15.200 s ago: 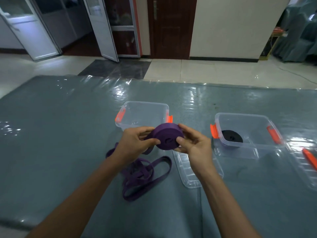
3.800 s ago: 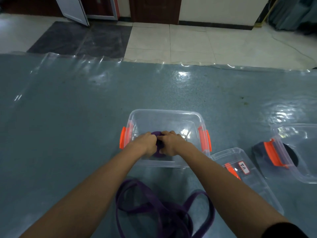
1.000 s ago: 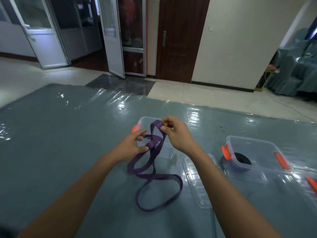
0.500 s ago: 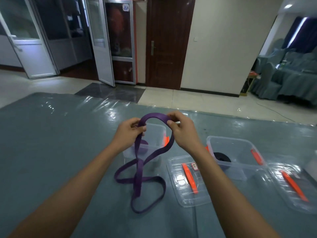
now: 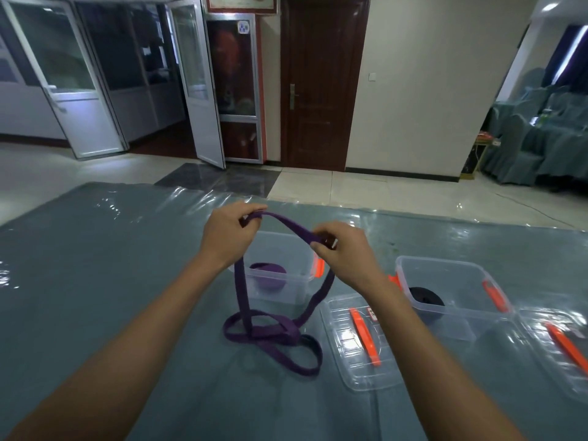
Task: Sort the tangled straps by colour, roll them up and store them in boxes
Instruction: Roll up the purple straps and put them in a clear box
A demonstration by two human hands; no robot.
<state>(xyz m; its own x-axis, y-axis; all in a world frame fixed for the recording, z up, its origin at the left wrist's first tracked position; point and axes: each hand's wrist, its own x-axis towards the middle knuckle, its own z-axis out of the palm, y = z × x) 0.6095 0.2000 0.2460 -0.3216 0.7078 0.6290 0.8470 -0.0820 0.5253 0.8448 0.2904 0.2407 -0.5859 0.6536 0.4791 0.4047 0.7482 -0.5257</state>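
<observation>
Your head camera looks forward and down across the table (image 5: 95, 265), apparently from close at its near side.

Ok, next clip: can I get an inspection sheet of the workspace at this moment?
Surface: grey-blue table cover under clear glossy film.
Job's things: loose purple strap held up between both hands, its lower loops crossed on the table; rolled purple strap in a clear plastic box with orange latches; rolled black strap in a second clear box; a clear lid lying flat beside each box.
Clutter: nothing seen.
Grippers: left hand and right hand each pinch the strap's raised span.
Cables: thin dark line on the floor tiles, possibly a cable.
Surroundings: dark wooden door, open glass door, cloth-covered chairs.
</observation>
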